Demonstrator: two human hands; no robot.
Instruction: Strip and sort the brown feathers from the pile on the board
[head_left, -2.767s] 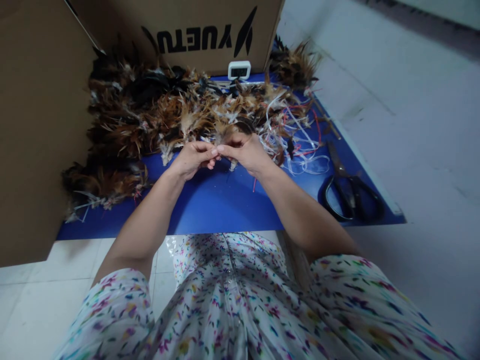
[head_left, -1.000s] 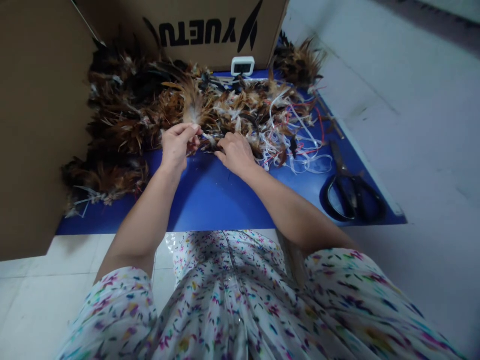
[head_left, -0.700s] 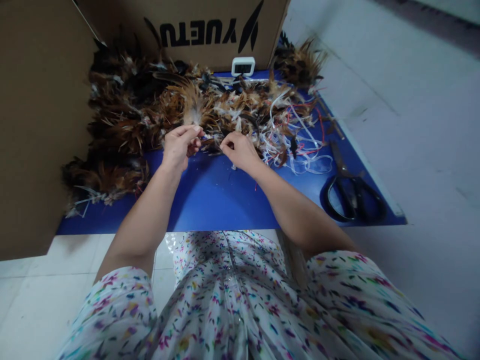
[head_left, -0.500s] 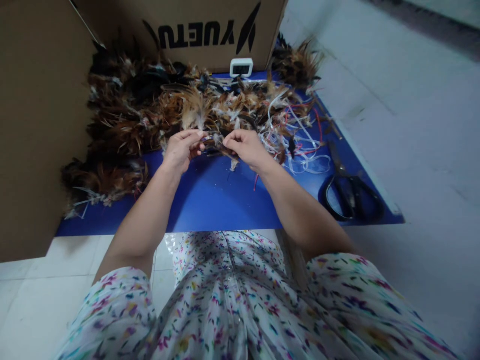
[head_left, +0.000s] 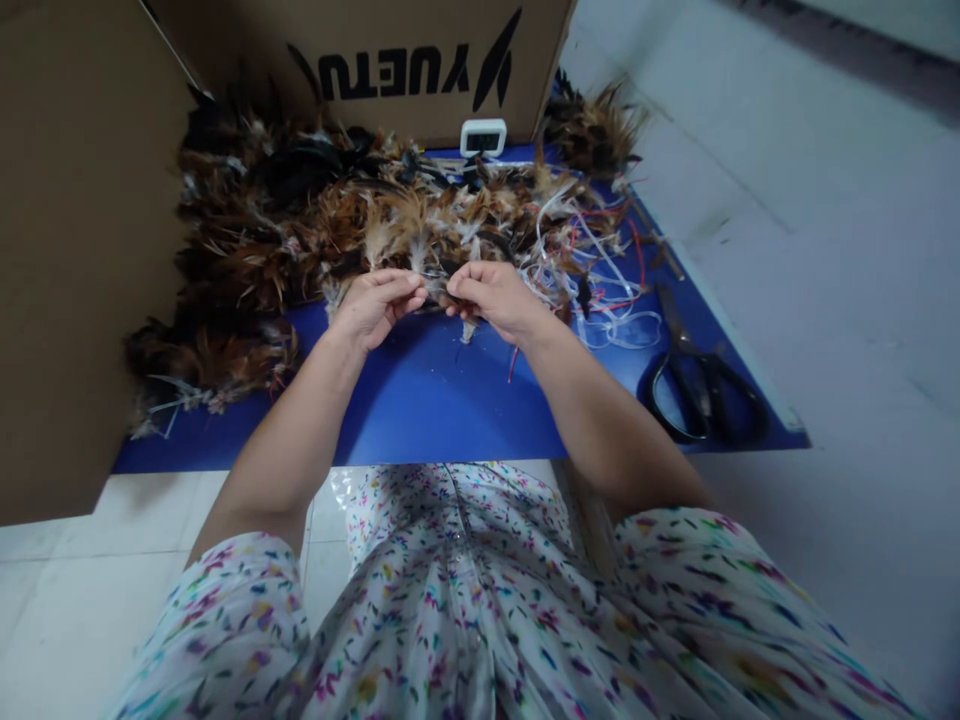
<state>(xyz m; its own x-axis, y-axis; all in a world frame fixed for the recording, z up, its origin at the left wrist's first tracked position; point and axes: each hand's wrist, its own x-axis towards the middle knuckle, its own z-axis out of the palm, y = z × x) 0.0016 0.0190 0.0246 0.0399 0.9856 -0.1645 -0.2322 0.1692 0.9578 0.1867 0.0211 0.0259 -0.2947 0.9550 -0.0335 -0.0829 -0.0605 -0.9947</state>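
My left hand (head_left: 381,305) is closed in a pinch, with a tan feather (head_left: 417,240), whitish and fluffy at its base, rising from its fingertips. Just to the right, my right hand (head_left: 495,297) is also pinched, thumb against curled fingers, on what looks like a darker feather; its fingertips partly cover it. A narrow gap separates the two hands, and thin pale strands show there. Behind them spreads a heap of brown, tan and black feathers (head_left: 300,215). A pale quill end (head_left: 468,332) pokes out below my right hand.
Loose white and red ties (head_left: 611,290) lie tangled to the right, near black-handled scissors (head_left: 697,385) by the edge of the blue table (head_left: 450,410). A small white digital display (head_left: 483,136) stands before a cardboard box (head_left: 420,110). Another feather bundle (head_left: 217,360) lies front left, beside a cardboard panel (head_left: 82,250).
My left hand has shifted slightly right, closer to my right hand, and the tan feather at its fingertips has moved along. My right hand stays nearly in place, its lower fingers now showing more.
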